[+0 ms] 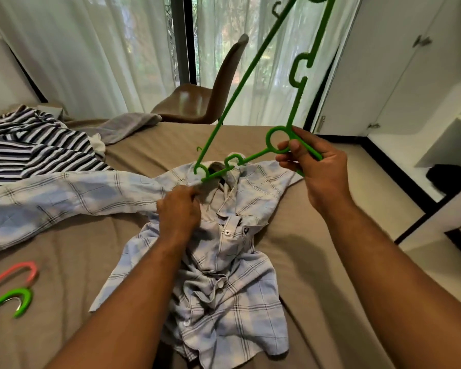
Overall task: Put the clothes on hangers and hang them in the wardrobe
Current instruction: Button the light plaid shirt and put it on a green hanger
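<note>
Brown chair (197, 105) beside sheer curtains (91, 49)

Seen from a single wide-angle camera worn on the head, the view looks forward and down along the bed (304, 262). It sits close over the left hand (179, 211) and right hand (322, 169) at mid-frame. It faces the curtained window (91, 49) beyond the bed's far edge, with the wardrobe (399, 75) off its right edge.

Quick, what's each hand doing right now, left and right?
Left hand: closed, gripping the plaid shirt near its collar.
Right hand: closed, holding the green hanger near its ring.
</note>
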A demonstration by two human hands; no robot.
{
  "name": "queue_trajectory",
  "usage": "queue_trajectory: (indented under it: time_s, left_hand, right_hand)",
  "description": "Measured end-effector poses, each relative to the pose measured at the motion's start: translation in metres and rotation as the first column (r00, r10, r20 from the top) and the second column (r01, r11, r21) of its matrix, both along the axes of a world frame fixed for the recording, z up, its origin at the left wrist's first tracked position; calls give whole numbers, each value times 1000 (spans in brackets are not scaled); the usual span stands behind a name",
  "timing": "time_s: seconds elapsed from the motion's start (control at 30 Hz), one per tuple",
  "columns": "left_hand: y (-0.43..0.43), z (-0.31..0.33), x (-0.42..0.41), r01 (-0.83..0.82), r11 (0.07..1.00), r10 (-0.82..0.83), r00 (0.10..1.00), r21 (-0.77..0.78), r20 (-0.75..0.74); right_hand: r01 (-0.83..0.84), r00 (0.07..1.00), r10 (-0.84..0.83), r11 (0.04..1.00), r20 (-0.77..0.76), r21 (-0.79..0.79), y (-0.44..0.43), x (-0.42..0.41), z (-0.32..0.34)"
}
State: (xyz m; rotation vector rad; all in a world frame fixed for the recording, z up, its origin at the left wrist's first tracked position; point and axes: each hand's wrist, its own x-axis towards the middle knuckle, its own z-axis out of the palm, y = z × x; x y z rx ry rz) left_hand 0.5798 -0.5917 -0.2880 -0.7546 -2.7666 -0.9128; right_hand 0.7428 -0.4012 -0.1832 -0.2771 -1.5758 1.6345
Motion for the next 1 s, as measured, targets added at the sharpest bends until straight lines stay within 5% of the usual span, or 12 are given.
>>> queue_trajectory:
  time_s: [0.1, 0.37, 0.5, 0.73, 0.87, 1.0]
  left_hand:
    - [-7, 27, -5, -18, 967, 13, 1000, 255, 19]
    - [-38, 80, -13, -33, 921, 17, 999, 389, 45]
    - [-51, 100, -16, 34, 868, -75, 995, 495, 62]
    - [-70, 133, 0, 246, 761, -202, 969, 600, -142]
    - [-84, 147, 1, 277, 765, -126, 950, 581, -287]
    - [-99, 150, -2, 172, 846, 40, 924, 505, -381]
  right_hand:
    - [-19, 999, 21, 999, -47, 42, 3, 7, 17]
    - [-123, 988, 139, 968, -60, 217, 5, 29, 54]
    - [-199, 980, 195, 931, 44, 306, -6, 29, 57]
    - [-304, 949, 205, 804, 241, 511, -26, 3, 57]
    - [-316, 942, 103, 598, 320, 736, -22, -9, 79]
    - [-346, 931, -37, 222, 363, 911, -20, -6, 129]
